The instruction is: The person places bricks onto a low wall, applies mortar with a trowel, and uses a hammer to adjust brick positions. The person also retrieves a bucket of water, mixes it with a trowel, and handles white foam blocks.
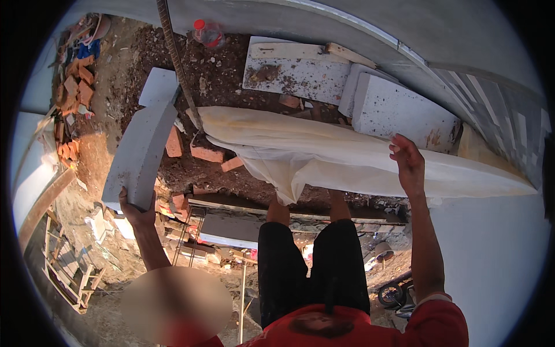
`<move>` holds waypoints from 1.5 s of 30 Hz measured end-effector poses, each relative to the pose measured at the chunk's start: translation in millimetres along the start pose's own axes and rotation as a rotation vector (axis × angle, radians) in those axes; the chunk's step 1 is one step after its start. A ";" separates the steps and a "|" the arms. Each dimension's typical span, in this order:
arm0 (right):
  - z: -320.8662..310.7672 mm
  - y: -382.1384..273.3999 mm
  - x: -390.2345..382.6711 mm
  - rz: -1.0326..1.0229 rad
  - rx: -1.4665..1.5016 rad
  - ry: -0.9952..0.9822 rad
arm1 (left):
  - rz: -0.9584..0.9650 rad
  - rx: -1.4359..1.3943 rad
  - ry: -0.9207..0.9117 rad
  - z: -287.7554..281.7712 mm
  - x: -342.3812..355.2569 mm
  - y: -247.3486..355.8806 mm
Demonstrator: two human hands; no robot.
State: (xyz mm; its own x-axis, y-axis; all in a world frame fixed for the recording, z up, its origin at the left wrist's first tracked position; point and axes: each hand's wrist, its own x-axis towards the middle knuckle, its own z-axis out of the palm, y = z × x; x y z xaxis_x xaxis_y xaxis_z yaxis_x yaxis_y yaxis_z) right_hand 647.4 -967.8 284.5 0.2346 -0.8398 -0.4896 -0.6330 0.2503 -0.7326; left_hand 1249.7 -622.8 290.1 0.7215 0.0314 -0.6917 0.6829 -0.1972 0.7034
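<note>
My left hand grips the near end of a long pale grey building block, with the thumb along its left edge. The block slants away toward a smaller white piece at its far end. My right hand is raised at the right, its fingers loosely bent and apart, with nothing visible in them. In the view it overlaps a long whitish plastic sheet that stretches across in front of me; I cannot tell whether they touch.
A rusty rod rises at the sheet's left end. Dirty white slabs and a pale block lie beyond the sheet. Red bricks lie on the soil. A red-capped bottle is farther off. A grey wall stands right.
</note>
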 end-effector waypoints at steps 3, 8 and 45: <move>15.0 10.1 67.0 -0.139 -0.212 0.185 | 0.018 -0.165 -0.085 10.1 105.1 -2.1; 37.0 35.1 143.3 -0.382 -0.853 0.269 | -0.120 -0.522 -0.086 72.8 257.1 -25.5; -50.0 228.2 101.3 0.476 1.531 0.646 | 0.257 0.689 -0.713 435.4 -251.3 -394.8</move>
State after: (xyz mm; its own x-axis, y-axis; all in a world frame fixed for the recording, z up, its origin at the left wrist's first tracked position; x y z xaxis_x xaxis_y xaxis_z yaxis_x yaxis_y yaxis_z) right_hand 489.7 -1019.8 91.3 -0.3028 -0.5081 -0.8063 0.7563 0.3866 -0.5277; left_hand 749.0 -979.5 114.9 0.4471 -0.6372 -0.6278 0.1410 -0.6429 0.7529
